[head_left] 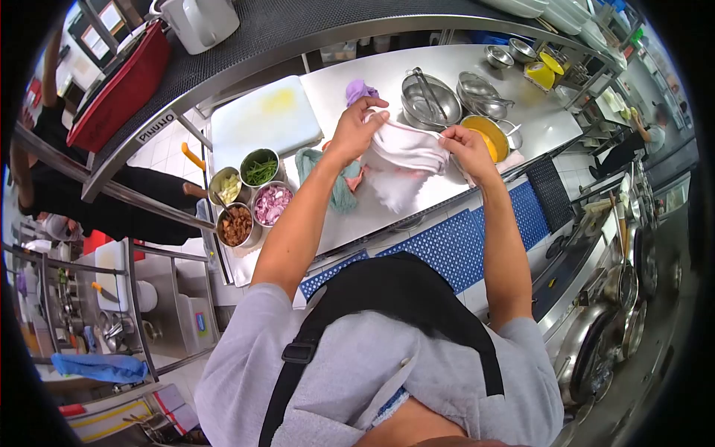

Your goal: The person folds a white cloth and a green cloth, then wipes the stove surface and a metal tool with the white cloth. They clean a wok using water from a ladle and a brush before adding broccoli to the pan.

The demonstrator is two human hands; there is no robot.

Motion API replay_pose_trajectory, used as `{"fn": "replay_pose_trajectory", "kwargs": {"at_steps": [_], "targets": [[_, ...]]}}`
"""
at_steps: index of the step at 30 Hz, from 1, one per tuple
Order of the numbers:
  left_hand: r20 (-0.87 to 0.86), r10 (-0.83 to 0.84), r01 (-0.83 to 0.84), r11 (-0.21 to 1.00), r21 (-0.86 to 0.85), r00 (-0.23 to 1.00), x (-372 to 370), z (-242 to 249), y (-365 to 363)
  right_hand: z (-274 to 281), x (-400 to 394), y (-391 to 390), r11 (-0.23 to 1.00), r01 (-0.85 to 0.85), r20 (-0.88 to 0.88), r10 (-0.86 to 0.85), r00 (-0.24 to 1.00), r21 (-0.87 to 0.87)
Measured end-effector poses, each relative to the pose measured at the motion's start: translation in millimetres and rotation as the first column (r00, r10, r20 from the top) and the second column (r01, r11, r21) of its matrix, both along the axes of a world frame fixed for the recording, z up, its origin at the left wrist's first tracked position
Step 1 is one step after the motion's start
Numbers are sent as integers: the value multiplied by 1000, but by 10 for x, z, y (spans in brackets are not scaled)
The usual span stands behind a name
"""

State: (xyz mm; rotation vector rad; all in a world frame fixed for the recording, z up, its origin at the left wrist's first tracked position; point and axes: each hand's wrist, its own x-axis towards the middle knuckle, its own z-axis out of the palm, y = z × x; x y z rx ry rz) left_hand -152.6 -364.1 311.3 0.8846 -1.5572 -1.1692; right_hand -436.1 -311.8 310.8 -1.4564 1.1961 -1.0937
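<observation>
A white cloth with pinkish stripes (pixel 406 149) hangs between my two hands above the steel counter (pixel 328 231), its lower edge blurred. My left hand (pixel 361 128) pinches its upper left corner, and my right hand (pixel 463 149) grips the right end. A purple cloth (pixel 360 92) lies just behind my left hand. Beside my left forearm is a crumpled green cloth (pixel 339 190). Metal bowls (pixel 430 100) stand behind the white cloth, one with tongs in it. Close to my right hand is a bowl with yellow contents (pixel 488 138).
Left on the counter are a white cutting board (pixel 261 119) and containers of green pieces (pixel 260 167), chopped onion (pixel 272 204), brown pieces (pixel 235 226) and pale pieces (pixel 226 187). A shelf (pixel 298 37) overhangs the back. People stand at far left and far right.
</observation>
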Motion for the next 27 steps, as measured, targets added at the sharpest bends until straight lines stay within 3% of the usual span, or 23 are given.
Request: {"fn": "replay_pose_trajectory", "kwargs": {"at_steps": [2, 5, 6, 9, 12, 13, 17, 20, 23, 27], "targets": [[9, -88, 89, 995, -35, 996, 18, 97, 51, 130, 23, 67, 999, 48, 23, -49, 999, 22], [433, -108, 157, 985, -77, 895, 126, 303, 210, 167, 56, 126, 968, 220, 249, -186, 950, -120], [426, -85, 139, 985, -98, 900, 123, 248, 233, 220, 63, 175, 954, 258, 245, -217, 945, -151], [509, 201, -45, 952, -302, 837, 58, 268, 416, 622, 53, 495, 924, 272, 100, -254, 962, -270], [457, 68, -22, 994, -106, 887, -45, 91, 517, 1058, -128, 992, 912, 282, -88, -321, 943, -298], [467, -24, 54, 997, -51, 884, -81, 64, 571, 1142, -240, 1137, 902, 290, -167, -354, 920, -319], [347, -198, 211, 978, 2, 917, -449, 179, 856, 1333, -1065, 1670, 899, 389, -237, -429, 871, -199], [351, -176, 234, 963, -132, 920, -890, 435, 920, 1361, -1812, 1993, 965, 252, -538, -253, 804, -78], [458, -95, 262, 911, -317, 884, -1435, 891, 985, 1405, -2571, 2289, 977, 207, -662, -186, 726, -47], [552, 86, 238, 839, -489, 830, -2268, 1284, 907, 1550, -3580, 2568, 820, 398, -561, -572, 599, -412]]}}
